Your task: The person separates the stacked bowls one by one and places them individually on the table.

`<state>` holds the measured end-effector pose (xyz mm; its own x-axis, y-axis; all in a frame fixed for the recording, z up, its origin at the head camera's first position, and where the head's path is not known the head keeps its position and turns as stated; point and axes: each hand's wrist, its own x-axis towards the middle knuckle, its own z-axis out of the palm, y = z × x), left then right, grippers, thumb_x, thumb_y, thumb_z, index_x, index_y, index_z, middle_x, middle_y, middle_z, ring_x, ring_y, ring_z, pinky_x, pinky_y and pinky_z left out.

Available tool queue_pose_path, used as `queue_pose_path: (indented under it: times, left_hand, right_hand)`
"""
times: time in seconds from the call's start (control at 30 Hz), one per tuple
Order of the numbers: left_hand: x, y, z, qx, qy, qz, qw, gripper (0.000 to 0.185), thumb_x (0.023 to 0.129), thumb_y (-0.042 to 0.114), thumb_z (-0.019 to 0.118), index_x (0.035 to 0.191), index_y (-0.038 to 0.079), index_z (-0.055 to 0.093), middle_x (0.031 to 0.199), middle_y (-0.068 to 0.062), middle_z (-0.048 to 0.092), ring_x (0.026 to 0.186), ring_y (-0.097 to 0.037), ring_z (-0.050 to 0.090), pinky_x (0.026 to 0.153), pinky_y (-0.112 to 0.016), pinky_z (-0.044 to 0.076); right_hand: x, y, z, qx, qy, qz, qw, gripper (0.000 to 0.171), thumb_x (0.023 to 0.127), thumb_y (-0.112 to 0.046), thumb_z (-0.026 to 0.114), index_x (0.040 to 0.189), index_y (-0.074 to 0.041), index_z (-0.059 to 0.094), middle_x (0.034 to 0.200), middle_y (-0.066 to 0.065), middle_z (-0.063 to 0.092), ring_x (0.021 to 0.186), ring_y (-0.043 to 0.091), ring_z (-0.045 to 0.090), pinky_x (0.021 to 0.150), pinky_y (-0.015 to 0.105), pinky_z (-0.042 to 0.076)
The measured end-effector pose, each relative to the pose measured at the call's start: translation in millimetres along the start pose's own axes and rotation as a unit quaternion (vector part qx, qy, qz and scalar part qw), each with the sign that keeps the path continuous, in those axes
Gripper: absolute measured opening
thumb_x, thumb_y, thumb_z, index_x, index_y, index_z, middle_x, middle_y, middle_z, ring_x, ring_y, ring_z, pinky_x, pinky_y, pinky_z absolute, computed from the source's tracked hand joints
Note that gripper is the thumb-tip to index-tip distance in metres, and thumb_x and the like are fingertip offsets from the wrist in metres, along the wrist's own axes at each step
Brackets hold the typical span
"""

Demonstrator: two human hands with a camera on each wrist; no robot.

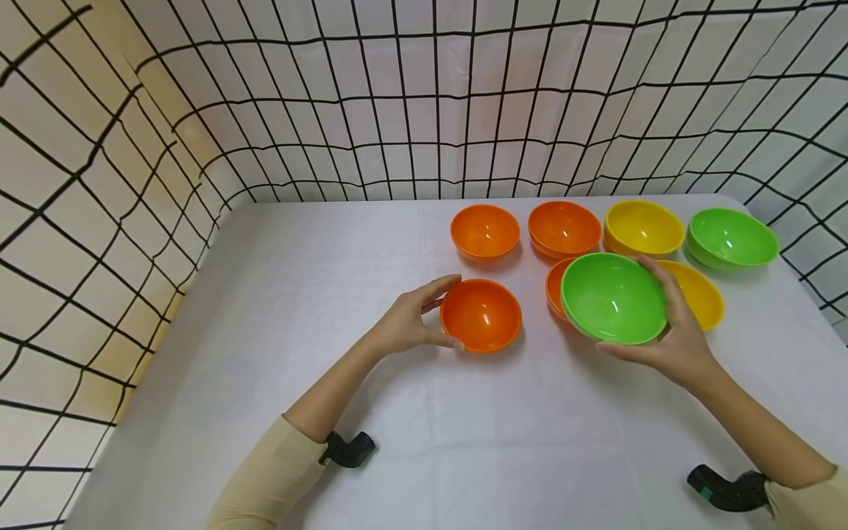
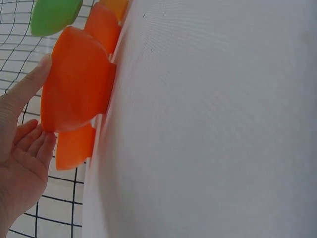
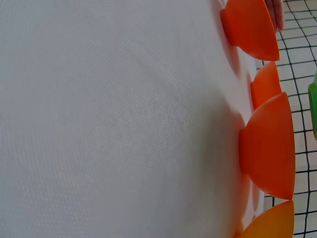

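Observation:
An orange bowl (image 1: 481, 315) sits upright on the white-covered table, left of the other bowls in the front row. My left hand (image 1: 412, 318) holds it by its left side, thumb at the near rim and fingers at the far rim. In my right hand (image 1: 679, 340) is a green bowl (image 1: 613, 300), gripped at its right side with the opening tilted toward me. Raised above the table, the green bowl partly hides another orange bowl (image 1: 555, 291) and overlaps a yellow bowl (image 1: 701, 296). In the left wrist view, the left thumb and fingertips meet the orange bowl's (image 2: 77, 82) rim.
Behind stands a row with two orange bowls (image 1: 486, 232) (image 1: 564, 228), a yellow bowl (image 1: 644, 227) and another green bowl (image 1: 732, 237). A black wire grid (image 1: 411, 96) rises around the table's back and sides. Black wrist devices (image 1: 351, 450) sit at both sleeves.

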<state>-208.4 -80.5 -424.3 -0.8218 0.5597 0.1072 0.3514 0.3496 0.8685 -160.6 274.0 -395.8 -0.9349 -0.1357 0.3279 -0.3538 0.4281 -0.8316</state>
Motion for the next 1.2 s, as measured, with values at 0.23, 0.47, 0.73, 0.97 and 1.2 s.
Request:
queue_pose_path:
  times: [0.23, 0.47, 0.73, 0.97, 1.2]
  left_hand:
    - [-0.2, -0.7, 0.3, -0.002, 0.002, 0.0, 1.0, 0.092, 0.065, 0.018, 0.085, 0.141, 0.007, 0.036, 0.144, -0.006, 0.039, 0.131, -0.014, 0.039, 0.105, -0.025, 0.036]
    - [0.1, -1.1, 0.3, 0.003, 0.001, -0.005, 1.0, 0.092, 0.064, 0.019, 0.085, 0.142, 0.009, 0.036, 0.144, -0.003, 0.039, 0.13, -0.013, 0.039, 0.104, -0.026, 0.037]
    - [-0.5, -1.0, 0.1, -0.002, 0.001, -0.009, 1.0, 0.091, 0.064, 0.019, 0.085, 0.142, 0.013, 0.037, 0.144, -0.002, 0.04, 0.13, -0.012, 0.04, 0.104, -0.026, 0.037]
    - [-1.2, -0.2, -0.1, -0.002, 0.0, -0.006, 1.0, 0.091, 0.065, 0.018, 0.085, 0.141, 0.013, 0.037, 0.144, -0.003, 0.039, 0.13, -0.013, 0.04, 0.104, -0.027, 0.037]
    - [-1.7, 0.2, 0.4, -0.003, -0.001, -0.006, 1.0, 0.091, 0.065, 0.018, 0.085, 0.142, 0.009, 0.036, 0.144, -0.004, 0.039, 0.131, -0.014, 0.039, 0.105, -0.028, 0.037]
  right_hand:
    - [-0.6, 3.1, -7.4, -0.016, 0.012, 0.013, 1.0, 0.118, 0.05, 0.018, 0.078, 0.146, -0.02, 0.022, 0.14, -0.006, 0.033, 0.117, 0.002, 0.033, 0.083, 0.001, 0.037]
    - [-2.6, 7.3, -20.4, -0.017, 0.027, 0.019, 0.999, 0.116, 0.053, 0.021, 0.076, 0.147, -0.02, 0.021, 0.142, -0.005, 0.031, 0.119, 0.002, 0.032, 0.084, 0.001, 0.037]
    - [-6.0, 10.0, -36.6, -0.015, 0.055, 0.021, 0.998, 0.114, 0.052, 0.027, 0.071, 0.146, -0.018, 0.024, 0.141, -0.005, 0.034, 0.118, 0.007, 0.034, 0.081, 0.001, 0.04]
    - [-12.2, 56.7, -62.0, -0.02, 0.074, 0.03, 0.997, 0.112, 0.057, 0.021, 0.075, 0.146, -0.02, 0.023, 0.146, 0.001, 0.028, 0.124, 0.009, 0.032, 0.082, 0.001, 0.04]
    - [-19.2, 38.0, -67.4, -0.056, 0.1, 0.051, 0.992, 0.109, 0.06, 0.022, 0.072, 0.146, -0.022, 0.022, 0.144, -0.005, 0.027, 0.122, 0.008, 0.031, 0.083, 0.0, 0.039]
